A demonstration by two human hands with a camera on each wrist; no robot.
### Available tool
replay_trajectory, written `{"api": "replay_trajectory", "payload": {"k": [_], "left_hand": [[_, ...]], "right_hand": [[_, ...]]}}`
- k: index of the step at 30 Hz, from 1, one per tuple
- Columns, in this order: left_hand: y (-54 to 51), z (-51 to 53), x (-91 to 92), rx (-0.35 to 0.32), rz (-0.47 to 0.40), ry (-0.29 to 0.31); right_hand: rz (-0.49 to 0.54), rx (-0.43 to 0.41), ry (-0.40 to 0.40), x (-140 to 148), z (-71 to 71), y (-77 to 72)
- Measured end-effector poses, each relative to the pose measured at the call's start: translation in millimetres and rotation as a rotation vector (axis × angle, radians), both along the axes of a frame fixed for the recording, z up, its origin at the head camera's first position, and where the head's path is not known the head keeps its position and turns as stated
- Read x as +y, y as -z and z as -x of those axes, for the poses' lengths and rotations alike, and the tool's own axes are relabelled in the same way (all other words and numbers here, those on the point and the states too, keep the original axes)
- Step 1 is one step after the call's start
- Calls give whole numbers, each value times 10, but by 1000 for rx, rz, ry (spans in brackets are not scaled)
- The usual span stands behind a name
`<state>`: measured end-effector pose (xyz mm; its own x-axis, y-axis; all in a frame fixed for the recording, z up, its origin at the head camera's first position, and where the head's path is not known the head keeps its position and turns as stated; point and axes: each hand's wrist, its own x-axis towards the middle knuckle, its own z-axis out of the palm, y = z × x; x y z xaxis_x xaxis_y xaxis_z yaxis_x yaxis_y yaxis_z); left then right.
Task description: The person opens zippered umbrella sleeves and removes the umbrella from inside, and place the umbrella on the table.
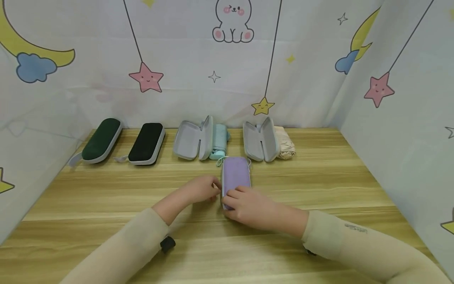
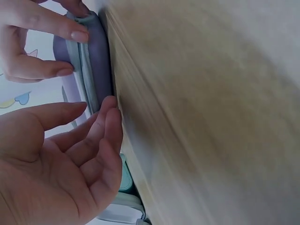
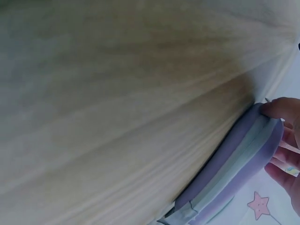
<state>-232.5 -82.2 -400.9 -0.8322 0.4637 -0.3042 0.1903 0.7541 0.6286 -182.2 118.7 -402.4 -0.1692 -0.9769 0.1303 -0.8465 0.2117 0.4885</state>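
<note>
A purple zip case (image 1: 235,173) with a pale zipper band lies closed on the table in front of me, a thin cord loop at its far end. My right hand (image 1: 250,207) grips its near end, fingers over the top and thumb at the end; the right wrist view shows the thumb (image 3: 276,108) on the zipper band. On the case's left side is my left hand (image 1: 202,188), its fingers loosely bent and holding nothing. In the left wrist view the left fingertips (image 2: 111,105) are close against the case's side; whether they touch cannot be told.
Along the back stand a dark green case (image 1: 102,140) and a black case (image 1: 146,142), both closed. Two grey-lined cases lie open, one (image 1: 186,140) beside a rolled teal bundle (image 1: 220,138), another (image 1: 253,142) beside a folded beige bundle (image 1: 285,142). A printed curtain (image 1: 177,47) borders the table.
</note>
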Motion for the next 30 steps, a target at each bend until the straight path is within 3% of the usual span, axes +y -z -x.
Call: {"api": "replay_trajectory", "payload": {"k": [6,12,22,30], "left_hand": [[57,67,34,-70,-88,-64],[87,114,57,-85,-116,-107],[71,172,66,-150,-178,-109],[61,206,65,-223,-219,-149]], "right_hand": [[24,49,-57,-27,-15,48],[45,62,-82,-40,-25,52],[8,39,-114,-74,-35,2],[-22,16,-157,-84,-20,-2]]}}
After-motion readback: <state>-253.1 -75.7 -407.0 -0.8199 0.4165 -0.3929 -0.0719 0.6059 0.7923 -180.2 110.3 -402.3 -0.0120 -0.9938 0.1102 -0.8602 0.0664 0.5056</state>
